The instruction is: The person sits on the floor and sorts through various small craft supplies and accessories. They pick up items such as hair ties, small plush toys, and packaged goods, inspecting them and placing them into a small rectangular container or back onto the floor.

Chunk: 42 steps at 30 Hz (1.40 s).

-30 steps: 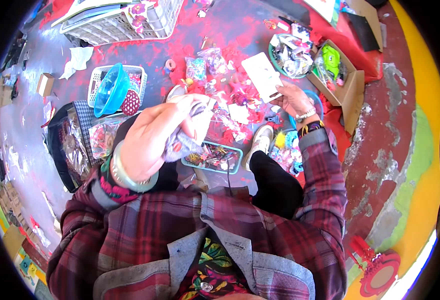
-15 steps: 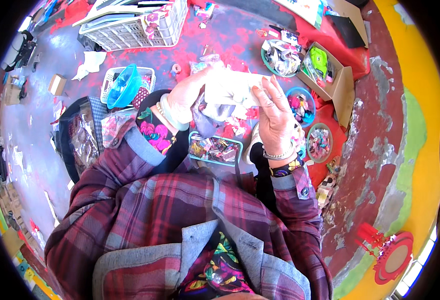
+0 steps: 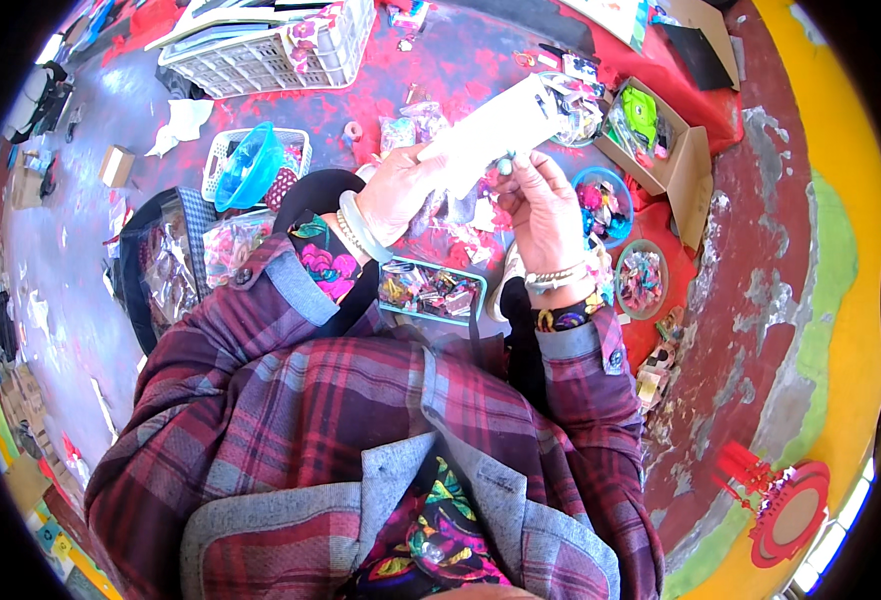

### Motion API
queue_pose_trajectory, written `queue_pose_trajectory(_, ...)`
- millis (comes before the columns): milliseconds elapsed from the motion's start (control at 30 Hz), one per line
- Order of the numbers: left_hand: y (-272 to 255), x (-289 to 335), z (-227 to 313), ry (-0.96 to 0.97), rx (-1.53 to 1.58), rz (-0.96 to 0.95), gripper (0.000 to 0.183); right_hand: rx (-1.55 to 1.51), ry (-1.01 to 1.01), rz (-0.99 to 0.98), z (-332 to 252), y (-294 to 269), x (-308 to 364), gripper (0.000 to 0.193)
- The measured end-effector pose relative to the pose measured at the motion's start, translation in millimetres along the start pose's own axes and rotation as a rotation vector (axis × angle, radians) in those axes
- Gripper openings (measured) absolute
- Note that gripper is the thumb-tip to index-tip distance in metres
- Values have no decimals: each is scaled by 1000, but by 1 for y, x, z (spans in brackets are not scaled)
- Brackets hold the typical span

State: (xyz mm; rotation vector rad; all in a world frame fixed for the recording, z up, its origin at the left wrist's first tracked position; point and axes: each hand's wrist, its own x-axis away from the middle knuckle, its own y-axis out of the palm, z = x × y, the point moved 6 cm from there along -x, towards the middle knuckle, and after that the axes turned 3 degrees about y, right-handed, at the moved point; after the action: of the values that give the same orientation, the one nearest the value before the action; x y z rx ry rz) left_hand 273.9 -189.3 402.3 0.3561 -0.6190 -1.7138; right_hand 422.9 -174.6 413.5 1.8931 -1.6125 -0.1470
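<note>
My left hand (image 3: 396, 200) is closed on the lower left end of a white card (image 3: 495, 128), which slants up to the right and is bleached by glare. Just below the card's right part, my right hand (image 3: 548, 215) pinches a small dark greenish piece (image 3: 505, 164), too small to name. Under the hands is a turquoise-rimmed basket (image 3: 482, 290) of small mixed pieces. Greyish cloth and clear plastic bags (image 3: 400, 133) lie partly hidden behind the card.
At the right are a blue bowl (image 3: 628, 222), a clear round bowl (image 3: 663, 290) and an open cardboard box (image 3: 695, 175). A white crate (image 3: 290, 70) stands at the back. To the left sit a blue basin (image 3: 245, 180) in a white basket and a dark container (image 3: 138, 260) of plastic bags.
The white card has tilted, its right end swinging up and away. My right hand has come off it, and its stretched fingers are now bent in a pinch on a small piece.
</note>
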Motion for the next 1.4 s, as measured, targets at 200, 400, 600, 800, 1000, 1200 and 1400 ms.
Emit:
queue_pose_trajectory(200,13,-3,18,-35,-99,-6,28,339,-41,-21,-23,-13,2,15)
queue_pose_trajectory(400,14,0,-1,-17,-170,-211,27,501,-135,-93,-24,0,10,16)
queue_pose_trajectory(600,22,3,0,51,-179,-274,30,316,18,-92,-11,-10,7,17)
queue_pose_trajectory(800,21,4,4,-68,-56,-242,26,159,127,-189,-5,-4,5,17)
queue_pose_trajectory(1000,16,1,-3,65,-417,-252,26,359,272,-204,3,-13,3,19)
queue_pose_trajectory(1200,16,3,-3,114,-635,-273,24,560,264,-192,0,-12,3,17)
queue_pose_trajectory(1400,17,-2,2,200,-1065,-125,21,989,131,-39,3,-15,-2,28)
